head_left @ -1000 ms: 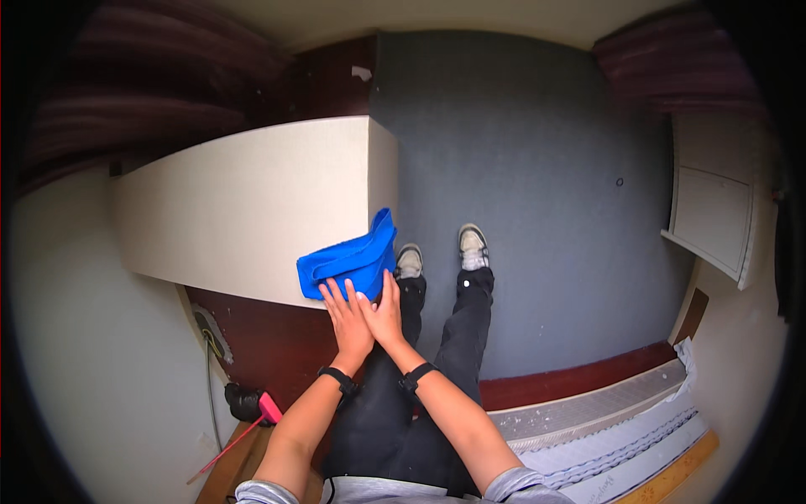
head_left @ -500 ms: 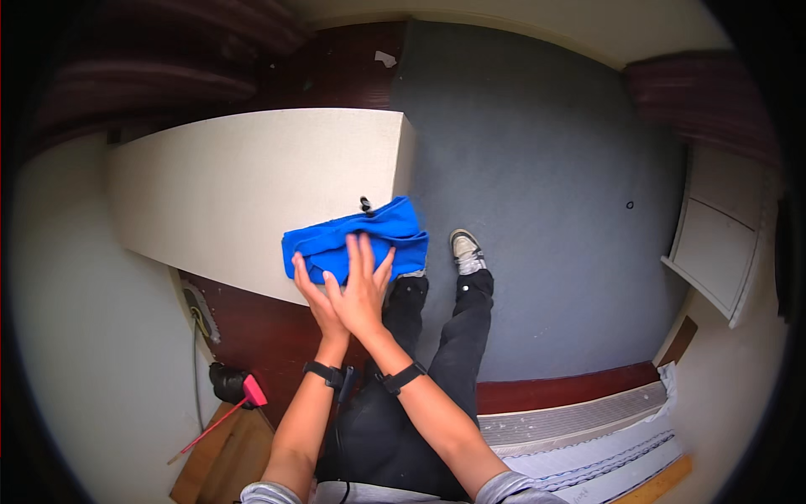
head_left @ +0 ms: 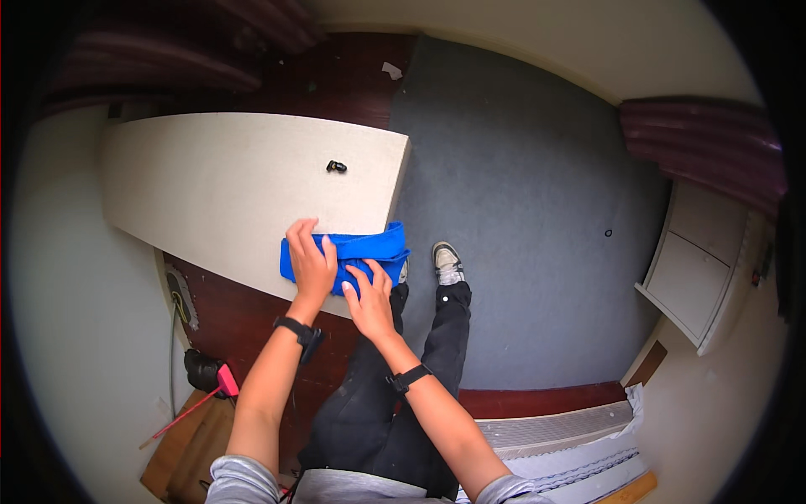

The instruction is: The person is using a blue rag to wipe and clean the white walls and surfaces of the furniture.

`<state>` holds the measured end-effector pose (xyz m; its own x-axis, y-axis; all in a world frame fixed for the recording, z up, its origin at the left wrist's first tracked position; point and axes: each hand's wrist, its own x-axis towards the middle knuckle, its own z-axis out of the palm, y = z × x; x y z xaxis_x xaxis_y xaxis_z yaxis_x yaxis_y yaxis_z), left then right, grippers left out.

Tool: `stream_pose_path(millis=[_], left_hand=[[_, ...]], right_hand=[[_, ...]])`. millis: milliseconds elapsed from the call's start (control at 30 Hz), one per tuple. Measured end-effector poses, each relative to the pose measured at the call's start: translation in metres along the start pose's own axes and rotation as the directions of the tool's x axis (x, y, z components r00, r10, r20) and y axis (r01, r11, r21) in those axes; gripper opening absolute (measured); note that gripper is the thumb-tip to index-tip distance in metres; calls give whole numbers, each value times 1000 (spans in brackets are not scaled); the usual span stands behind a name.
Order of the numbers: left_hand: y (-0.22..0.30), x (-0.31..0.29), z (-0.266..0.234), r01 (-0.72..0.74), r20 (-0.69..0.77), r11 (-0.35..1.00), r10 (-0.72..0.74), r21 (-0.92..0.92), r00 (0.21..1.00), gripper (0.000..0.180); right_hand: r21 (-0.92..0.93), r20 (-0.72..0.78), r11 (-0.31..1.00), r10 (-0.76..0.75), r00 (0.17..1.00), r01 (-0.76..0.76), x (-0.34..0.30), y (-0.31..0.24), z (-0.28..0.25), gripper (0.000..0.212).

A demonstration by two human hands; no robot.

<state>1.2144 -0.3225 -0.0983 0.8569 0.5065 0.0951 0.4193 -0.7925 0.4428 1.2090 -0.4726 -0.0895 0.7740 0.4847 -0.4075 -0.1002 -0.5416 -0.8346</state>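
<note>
A folded blue cloth (head_left: 369, 246) lies at the near right corner of the pale table, part of it reaching past the edge. My left hand (head_left: 311, 265) rests on its left end, fingers apart and slightly bent. On the near right part of the cloth is my right hand (head_left: 369, 302), its fingers spread and touching the fabric. The cloth's underside is hidden. Farther back on the tabletop lies a small black object (head_left: 337, 166) with a yellowish spot, apart from both hands; its kind is too small to tell.
The pale table (head_left: 218, 176) stretches to the left, its right end beside the grey floor (head_left: 520, 210). A pink-headed tool (head_left: 226, 380) and a black bag (head_left: 201, 370) are at lower left. A white cabinet (head_left: 688, 286) stands at right, near a purple curtain (head_left: 705, 151).
My hands were close together over the cloth and have moved apart, left and right. The cloth looks more compact. The small black object has moved away from the cloth, farther back on the table.
</note>
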Motion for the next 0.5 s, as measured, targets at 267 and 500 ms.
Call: stream_pose_path(millis=[267, 500], left_hand=[[12, 104, 34, 66, 20, 996, -65, -65, 998, 59], [11, 102, 47, 34, 18, 999, -34, -33, 999, 34]], right_hand=[[-13, 85, 999, -40, 996, 42, -2, 3, -12, 48], [-51, 67, 997, -52, 996, 56, -1, 5, -12, 49]])
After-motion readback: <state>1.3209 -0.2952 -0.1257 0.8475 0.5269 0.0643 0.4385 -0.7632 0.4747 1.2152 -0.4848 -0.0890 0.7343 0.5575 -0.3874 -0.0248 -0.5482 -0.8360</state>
